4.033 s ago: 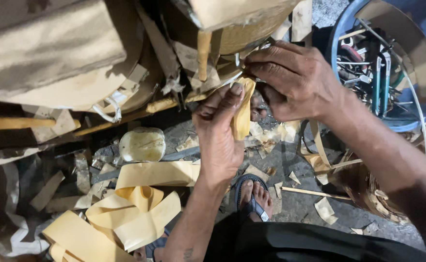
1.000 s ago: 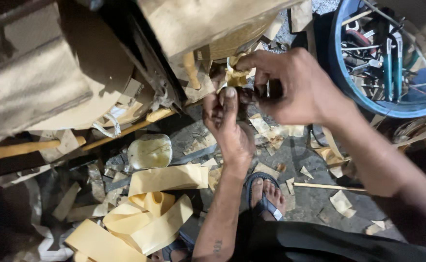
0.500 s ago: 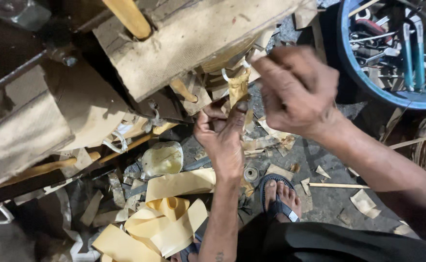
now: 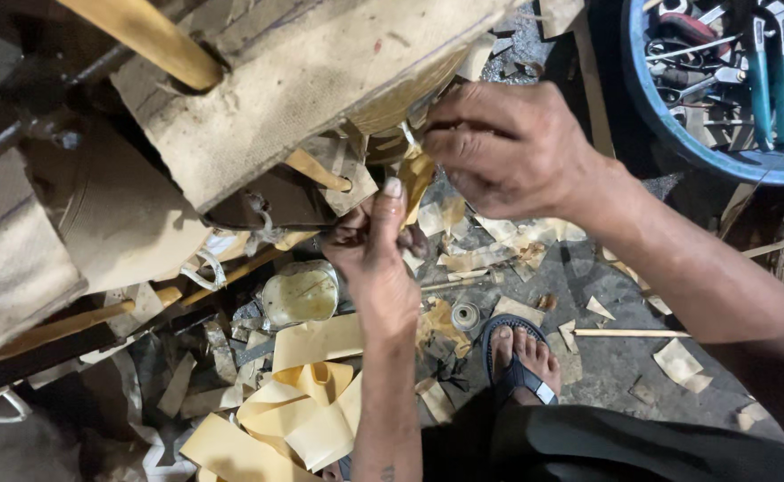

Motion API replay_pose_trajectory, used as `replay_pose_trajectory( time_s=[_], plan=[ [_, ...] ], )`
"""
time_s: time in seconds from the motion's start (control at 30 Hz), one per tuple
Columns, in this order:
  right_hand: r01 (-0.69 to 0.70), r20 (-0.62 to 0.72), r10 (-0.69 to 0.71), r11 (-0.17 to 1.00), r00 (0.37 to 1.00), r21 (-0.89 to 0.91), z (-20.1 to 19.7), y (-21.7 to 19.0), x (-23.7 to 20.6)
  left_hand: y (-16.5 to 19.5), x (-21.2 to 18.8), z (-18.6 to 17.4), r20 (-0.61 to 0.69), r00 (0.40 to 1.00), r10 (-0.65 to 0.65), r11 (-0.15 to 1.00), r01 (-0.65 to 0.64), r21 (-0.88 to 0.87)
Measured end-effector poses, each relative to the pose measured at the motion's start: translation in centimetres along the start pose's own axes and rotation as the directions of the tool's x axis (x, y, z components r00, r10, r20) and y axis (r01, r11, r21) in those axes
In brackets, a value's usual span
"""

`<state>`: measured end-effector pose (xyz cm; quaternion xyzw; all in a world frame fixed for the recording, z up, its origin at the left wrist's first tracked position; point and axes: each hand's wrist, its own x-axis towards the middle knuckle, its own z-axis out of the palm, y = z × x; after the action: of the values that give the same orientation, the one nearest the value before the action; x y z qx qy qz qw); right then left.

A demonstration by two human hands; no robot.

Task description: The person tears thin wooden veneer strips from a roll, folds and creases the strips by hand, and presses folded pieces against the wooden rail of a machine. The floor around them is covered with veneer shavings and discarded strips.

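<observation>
My left hand (image 4: 376, 254) reaches up under a worn tan block-like piece (image 4: 302, 85), its thumb and fingers pinching a yellowish strip (image 4: 416, 176) that hangs from the underside. My right hand (image 4: 508, 147) is curled over the same strip from the right, fingers closed at its upper end near a small metal hook. A yellow wooden rod (image 4: 146, 40) sticks out of the tan piece at the top left. What the fingertips grip beneath the block is partly hidden.
A blue tub (image 4: 668, 116) of pliers and tools sits at the top right. Yellow strips (image 4: 307, 406) lie coiled on the dark ground beside a round tin of glue (image 4: 301, 292). Scraps litter the floor around my sandalled foot (image 4: 518, 353). Tan bags fill the left.
The view has shifted so the tan piece looms larger. My right hand has moved up and left over the strip, and my left hand has risen to pinch it.
</observation>
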<state>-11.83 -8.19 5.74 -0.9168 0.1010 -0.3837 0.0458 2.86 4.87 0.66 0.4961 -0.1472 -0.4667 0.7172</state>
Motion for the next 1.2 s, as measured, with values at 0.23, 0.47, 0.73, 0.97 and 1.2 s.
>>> replay_pose_trajectory(
  time_s=[0.23, 0.47, 0.73, 0.97, 1.2],
  plan=[
    [-0.046, 0.005, 0.047, 0.994, 0.999, -0.103, 0.5, -1.6, -0.2, 1.4, -1.9, 2.3, 0.018, 0.997, -0.074, 0.977, 0.076, -0.200],
    [-0.409, -0.093, 0.417, 0.908, 0.904, 0.087, 1.6, -2.2, -0.6, 0.8, -2.3, 2.9, -0.033, 0.983, 0.181, 0.977, -0.183, -0.106],
    [-0.490, -0.068, 0.495, 0.869, 0.866, 0.071, 0.1, -3.4, 0.7, -3.5, 1.0, 4.7, 0.024, 0.996, 0.085, 0.889, -0.065, -0.453],
    [-0.326, -0.163, 0.323, 0.945, 0.932, 0.011, 0.2, -3.3, -1.7, -4.3, 1.2, 5.4, -0.130, 0.971, 0.201, 0.922, -0.232, -0.309],
    [-0.358, -0.088, 0.397, 0.887, 0.913, 0.293, 0.9, -4.0, -3.7, -4.4, 1.1, 6.1, -0.186, 0.949, 0.253, 0.952, -0.278, -0.125]
  ],
)
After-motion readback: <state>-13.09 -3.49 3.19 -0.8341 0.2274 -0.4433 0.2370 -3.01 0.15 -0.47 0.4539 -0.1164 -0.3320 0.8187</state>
